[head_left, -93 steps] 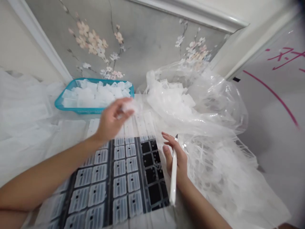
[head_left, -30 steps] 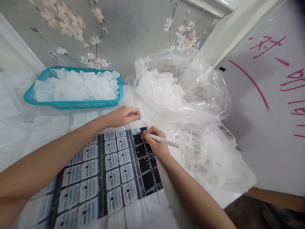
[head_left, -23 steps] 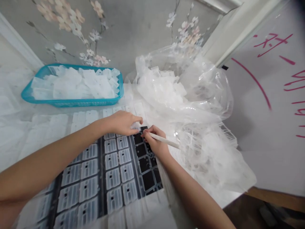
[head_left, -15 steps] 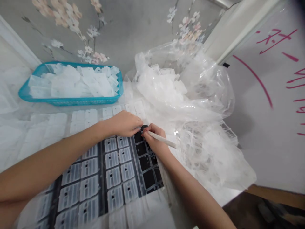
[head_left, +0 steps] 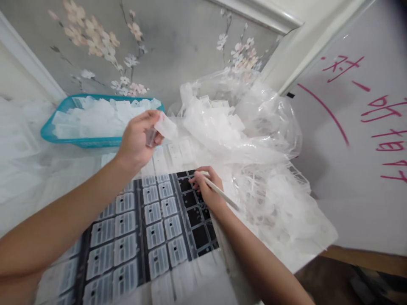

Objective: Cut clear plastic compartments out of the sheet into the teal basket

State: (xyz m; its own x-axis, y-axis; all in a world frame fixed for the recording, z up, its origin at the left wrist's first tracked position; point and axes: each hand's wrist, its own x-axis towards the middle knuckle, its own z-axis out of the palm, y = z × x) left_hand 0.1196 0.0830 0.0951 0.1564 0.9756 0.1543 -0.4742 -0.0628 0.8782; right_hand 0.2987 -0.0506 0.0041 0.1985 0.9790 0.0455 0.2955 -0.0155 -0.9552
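Raised in front of the blue basket (head_left: 92, 143), my left hand (head_left: 138, 137) is closed on a small translucent plastic piece (head_left: 165, 127). My right hand (head_left: 210, 186) grips a white pen-like stick (head_left: 222, 194) and rests at the upper right of a dark sheet (head_left: 200, 235). Rows of clear ribbed plastic pieces (head_left: 152, 234) lie on that sheet, many showing a dark dot. The sheet's right columns show bare black squares (head_left: 190, 199) near my right hand. The tip of the stick is hidden by my fingers.
The basket is heaped with translucent pieces. A clear plastic bag (head_left: 219, 123) of similar pieces stands at the back. Tangled translucent plastic scraps (head_left: 273, 203) lie to the right. A whiteboard (head_left: 349, 178) with red writing leans at the far right, before a floral wall (head_left: 181, 46).
My left hand has moved from beside my right hand on the sheet up and left towards the basket, now with the plastic piece raised. My right hand stays near the same spot.
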